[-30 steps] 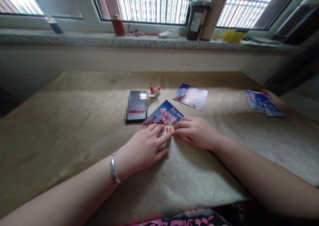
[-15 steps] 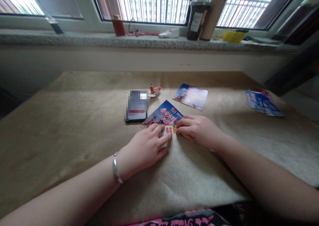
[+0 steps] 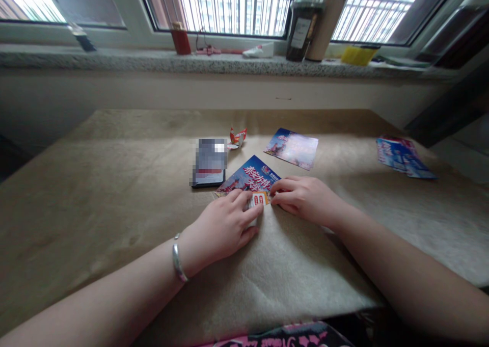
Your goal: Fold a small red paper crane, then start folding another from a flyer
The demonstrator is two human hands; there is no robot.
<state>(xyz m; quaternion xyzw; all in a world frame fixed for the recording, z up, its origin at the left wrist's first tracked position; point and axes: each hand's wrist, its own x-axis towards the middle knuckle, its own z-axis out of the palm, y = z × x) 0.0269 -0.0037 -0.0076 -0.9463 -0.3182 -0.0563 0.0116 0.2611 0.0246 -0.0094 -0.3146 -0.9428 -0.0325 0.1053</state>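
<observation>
A blue printed leaflet (image 3: 252, 176) with red lettering lies on the beige felt cover of the table (image 3: 114, 184). My left hand (image 3: 223, 224), a silver bracelet at its wrist, lies flat on the leaflet's near edge with fingers stretched out. My right hand (image 3: 305, 199) presses the leaflet's right near corner with fingers held together and pointing left. The fingertips of both hands almost meet over a small orange patch on the leaflet.
A phone (image 3: 209, 164) lies left of the leaflet, a small folded paper figure (image 3: 237, 137) behind it. A second leaflet (image 3: 293, 148) lies further back, more leaflets (image 3: 403, 157) at the right edge. The window sill (image 3: 153, 60) carries a red cup (image 3: 181, 40), a dark jar (image 3: 302, 30) and other items.
My right hand has slid a little to the right and back along the leaflet's edge. My left hand has stayed in place.
</observation>
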